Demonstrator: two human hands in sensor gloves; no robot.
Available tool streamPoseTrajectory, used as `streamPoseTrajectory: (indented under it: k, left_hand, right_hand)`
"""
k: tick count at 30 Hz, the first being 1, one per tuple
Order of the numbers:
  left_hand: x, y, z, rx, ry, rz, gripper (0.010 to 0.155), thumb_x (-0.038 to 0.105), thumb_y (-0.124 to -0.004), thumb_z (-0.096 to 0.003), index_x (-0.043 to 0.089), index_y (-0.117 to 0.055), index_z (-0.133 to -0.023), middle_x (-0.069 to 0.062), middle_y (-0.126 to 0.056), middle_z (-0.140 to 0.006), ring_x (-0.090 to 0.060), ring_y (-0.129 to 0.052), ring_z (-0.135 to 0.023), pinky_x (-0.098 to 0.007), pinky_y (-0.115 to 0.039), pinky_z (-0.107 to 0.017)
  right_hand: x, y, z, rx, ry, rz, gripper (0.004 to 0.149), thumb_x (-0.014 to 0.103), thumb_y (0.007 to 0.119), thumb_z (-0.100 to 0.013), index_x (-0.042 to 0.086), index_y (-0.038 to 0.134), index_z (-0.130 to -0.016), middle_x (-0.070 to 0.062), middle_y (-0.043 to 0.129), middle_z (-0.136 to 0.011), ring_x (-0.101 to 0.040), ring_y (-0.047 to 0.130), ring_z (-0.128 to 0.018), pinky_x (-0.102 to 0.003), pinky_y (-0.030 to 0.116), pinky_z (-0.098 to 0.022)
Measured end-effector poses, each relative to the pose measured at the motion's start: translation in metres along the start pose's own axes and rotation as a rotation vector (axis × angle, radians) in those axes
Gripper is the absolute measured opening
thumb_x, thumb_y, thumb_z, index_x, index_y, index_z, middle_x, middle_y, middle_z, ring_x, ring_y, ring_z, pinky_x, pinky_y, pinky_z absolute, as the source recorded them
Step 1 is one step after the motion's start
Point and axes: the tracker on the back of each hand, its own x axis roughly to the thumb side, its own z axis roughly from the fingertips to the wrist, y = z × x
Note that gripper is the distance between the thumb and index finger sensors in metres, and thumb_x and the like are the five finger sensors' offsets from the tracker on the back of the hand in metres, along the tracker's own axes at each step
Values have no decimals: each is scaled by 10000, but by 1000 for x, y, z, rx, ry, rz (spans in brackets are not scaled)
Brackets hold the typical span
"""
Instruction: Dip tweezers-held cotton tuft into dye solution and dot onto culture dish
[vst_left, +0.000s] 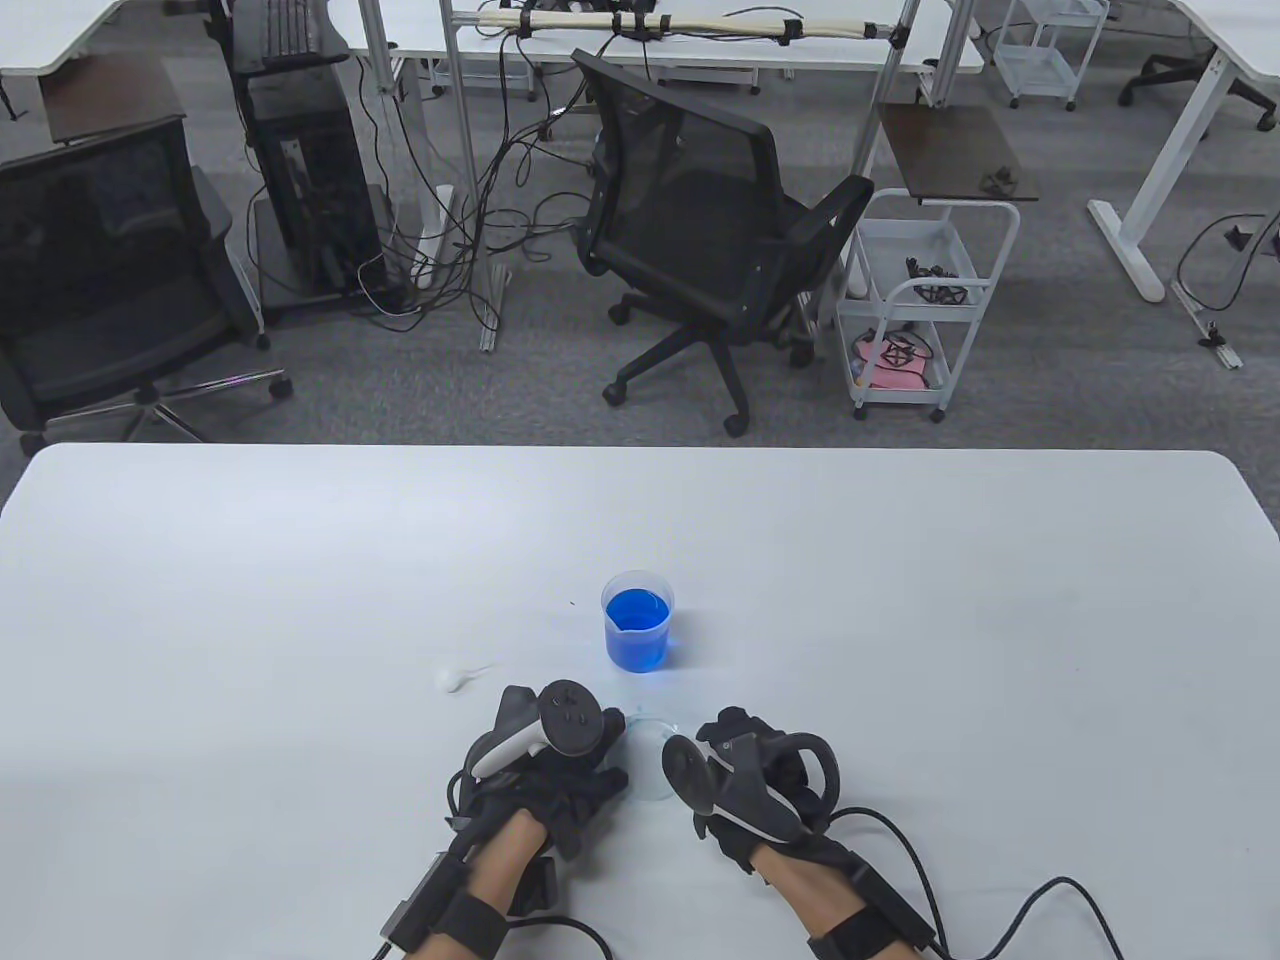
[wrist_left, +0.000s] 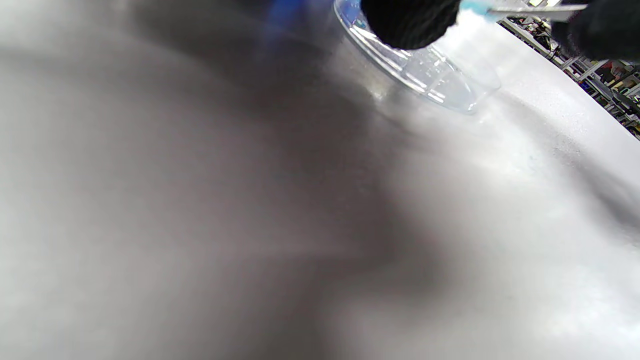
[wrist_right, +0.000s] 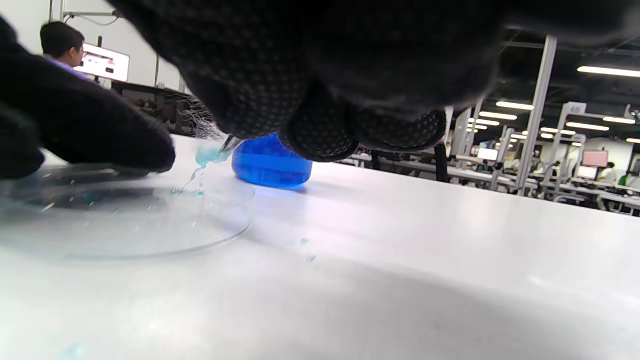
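A clear culture dish (vst_left: 652, 752) lies on the white table between my hands. My left hand (vst_left: 600, 765) holds its left rim with the fingertips (wrist_left: 410, 22); the dish also shows in the left wrist view (wrist_left: 435, 75). My right hand (vst_left: 722, 752) grips metal tweezers (wrist_left: 537, 9) that pinch a blue-stained cotton tuft (wrist_right: 207, 156). The tuft hangs just above the dish (wrist_right: 150, 225), and a wet strand reaches down to small blue dots on it. The beaker of blue dye (vst_left: 637, 628) stands just behind the dish, also in the right wrist view (wrist_right: 270, 167).
A loose white cotton tuft (vst_left: 455, 678) lies on the table left of the beaker. A few small blue drops (wrist_right: 306, 249) mark the table right of the dish. Chairs and a cart stand beyond the table's far edge.
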Motion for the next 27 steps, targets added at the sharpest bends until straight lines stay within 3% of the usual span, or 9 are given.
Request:
streamPoseTrajectory:
  k: [5, 14, 21, 27]
  left_hand:
    - [0, 0, 1, 1, -1, 2, 697, 432, -624, -629, 261, -201, -1155, -205, -56, -1226, -521, -45, -1051, -774, -118, -652]
    - [-1, 1, 0, -1, -1, 3, 696, 429, -624, -630, 259, -200, -1155, -206, -55, -1225, -523, -45, -1050, -774, -117, -652]
    - [-1, 1, 0, -1, -1, 6, 696, 429, -625, -630, 260, -201, -1155, -204, -56, -1225, -519, -42, -1051, -774, -117, -652]
    - [-1, 1, 0, -1, -1, 6, 695, 430, -625, -630, 261, -201, -1155, -205, -53, -1224, -519, -40, -1050, -773, -117, -653]
  right_hand:
    - [8, 14, -1, 45, -29, 43, 405, 283, 918, -261, -8, 1069, -499, -243, 1019, -544, -155, 964, -174, -304, 871, -36]
    - [2, -5, 6, -5, -16, -18, 405, 282, 918, -262, -9, 1067, -502, -245, 1018, -545, -155, 963, -174, -304, 870, -35]
    - [10, 11, 7, 53, -48, 21, 406, 282, 918, -261, -9, 1067, -502, -245, 1018, -545, -155, 963, -173, -304, 870, -36]
    - [9, 10, 7, 48, -46, 14, 406, 282, 918, -262, -9, 1067, -501, -244, 1018, -545, -156, 963, -173, -304, 870, -35]
